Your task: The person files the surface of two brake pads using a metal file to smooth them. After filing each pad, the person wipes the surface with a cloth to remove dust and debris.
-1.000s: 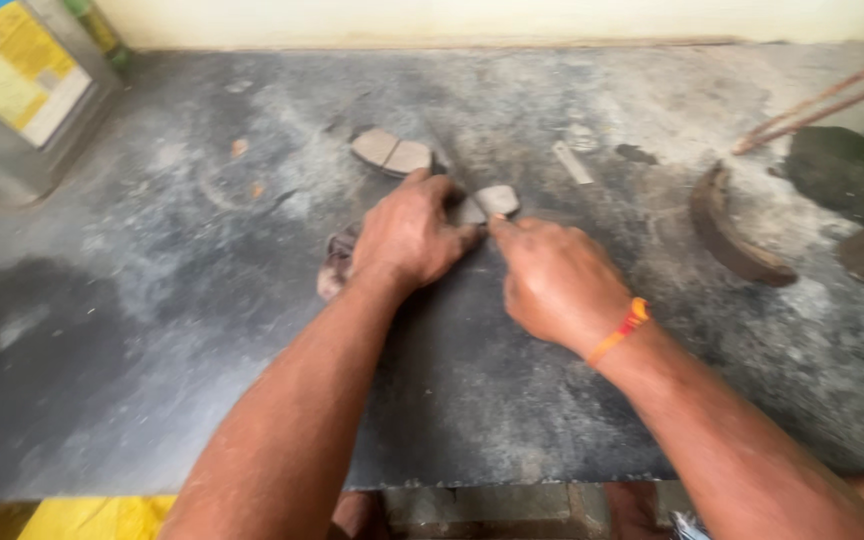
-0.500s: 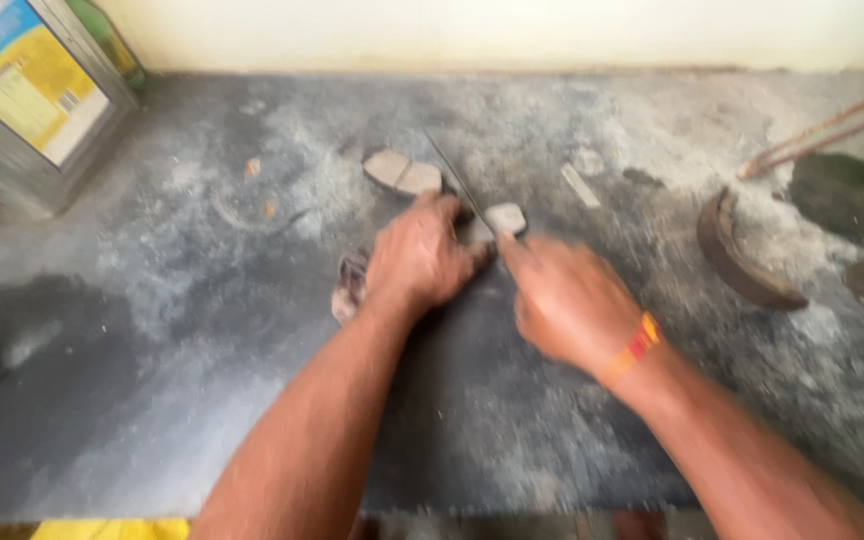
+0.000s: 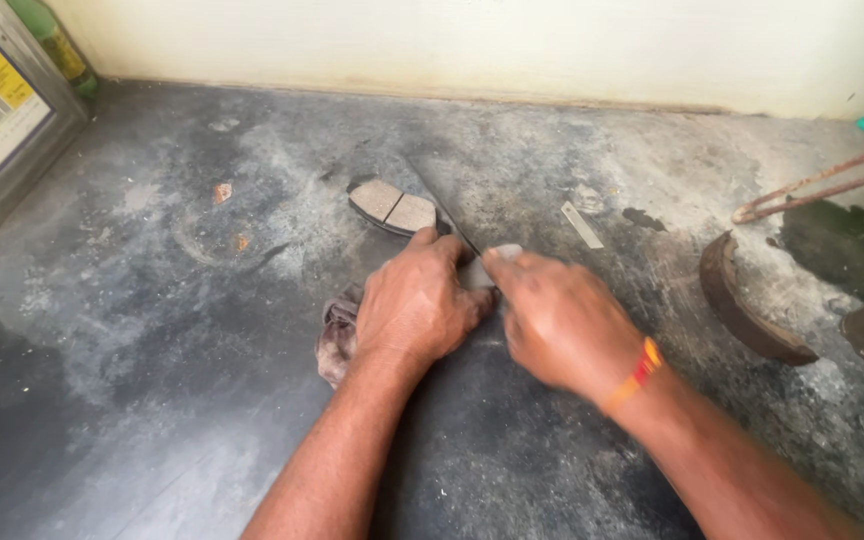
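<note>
Grey, dusty stone is our work surface [image 3: 152,330], and our left hand [image 3: 414,305] is clenched down on a brake pad [image 3: 497,258], only a pale corner of which shows between the hands. A thin, dark blade-like strip [image 3: 442,205] runs up from under our left fingers; we cannot tell which hand drives it. Our right hand [image 3: 562,320] is blurred and closed around something we cannot make out. Compared with a second ago, both hands have drawn together and now hide most of the pad, so the scraping looks well under way. A second brake pad [image 3: 394,207] lies just beyond, a dirty rag [image 3: 337,335] sits beside our left wrist, and a curved brake shoe [image 3: 742,305] rests well apart.
</note>
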